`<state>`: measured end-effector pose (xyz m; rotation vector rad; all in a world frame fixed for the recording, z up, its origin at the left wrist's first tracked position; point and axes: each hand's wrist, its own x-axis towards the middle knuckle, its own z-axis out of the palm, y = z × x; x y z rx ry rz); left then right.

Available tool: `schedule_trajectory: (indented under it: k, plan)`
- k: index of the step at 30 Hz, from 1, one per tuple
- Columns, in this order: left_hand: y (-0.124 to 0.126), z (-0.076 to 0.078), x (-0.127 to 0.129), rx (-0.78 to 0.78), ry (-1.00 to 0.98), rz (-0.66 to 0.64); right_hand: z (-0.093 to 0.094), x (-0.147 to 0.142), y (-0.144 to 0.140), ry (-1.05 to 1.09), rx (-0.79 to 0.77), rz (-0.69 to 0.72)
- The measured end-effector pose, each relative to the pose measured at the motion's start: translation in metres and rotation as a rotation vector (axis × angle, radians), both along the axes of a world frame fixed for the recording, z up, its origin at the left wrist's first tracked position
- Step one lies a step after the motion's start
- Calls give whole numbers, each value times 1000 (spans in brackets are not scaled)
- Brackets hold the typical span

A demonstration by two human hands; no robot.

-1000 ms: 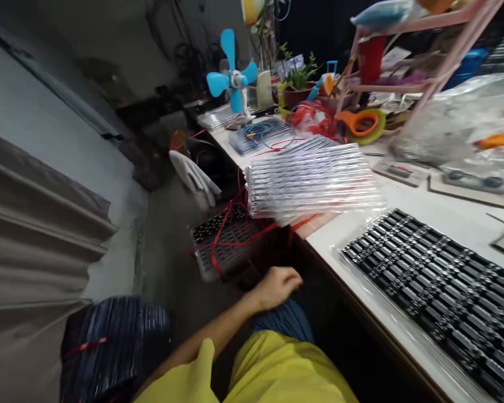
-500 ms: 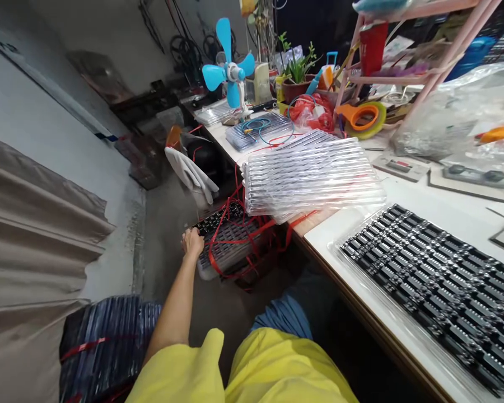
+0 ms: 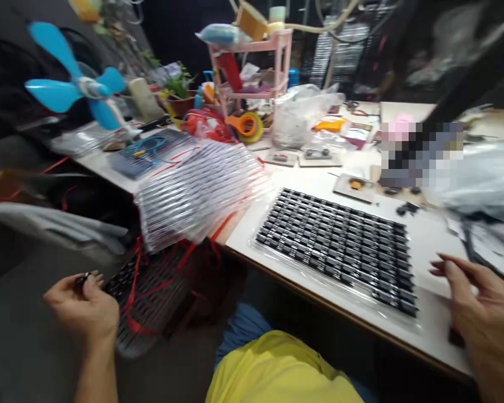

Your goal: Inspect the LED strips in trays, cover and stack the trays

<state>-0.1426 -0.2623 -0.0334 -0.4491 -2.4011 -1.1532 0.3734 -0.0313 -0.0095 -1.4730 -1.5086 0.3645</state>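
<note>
Moved: your left hand [image 3: 82,310] has drawn back from the bundled trays [image 3: 151,291] at 7 o'clock.
Left grip: pinching a small dark part [image 3: 81,278] by the fingertips.
Right hand [image 3: 481,313]: fingers loose and empty at 4 o'clock, beside your filled tray [image 3: 340,246].

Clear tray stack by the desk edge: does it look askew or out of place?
Yes. The clear tray stack sits skewed and juts past the desk edge, over the strapped tray bundle below. The filled black tray lies flat.

Single head view, looking down and forward across white table [image 3: 424,246], close over lap; motion-blurred, framing perhaps tilted.
</note>
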Motion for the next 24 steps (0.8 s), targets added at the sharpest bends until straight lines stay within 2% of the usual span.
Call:
schedule_trajectory:
  k: [2, 4, 6, 8, 10, 11, 13, 17, 24]
  plan:
    - [39, 13, 44, 21, 48, -221, -7, 2, -1, 1, -2, -87]
    - [74, 26, 103, 25, 118, -698, -13, 3, -5, -18, 52, -76]
    - [99, 35, 167, 37, 174, -1142, -19, 5, -12, -62, 109, -46]
    - [115, 37, 221, 28, 197, -1453, -26, 8, -20, -67, 101, -41]
    - [128, 32, 261, 15, 184, -1664, -30, 10, -26, -13, 67, -76]
    - [136, 28, 274, 15, 177, -1729, -32, 12, -28, 26, 54, -91]
    - [153, 19, 293, 12, 177, -1780, -33, 13, -28, 91, 42, -88]
    - [181, 7, 312, -24, 221, -1753, -33, 14, -25, 143, 13, -20]
    - [186, -1, 322, -137, 378, -1658, -32, 14, -28, 209, 13, -13]
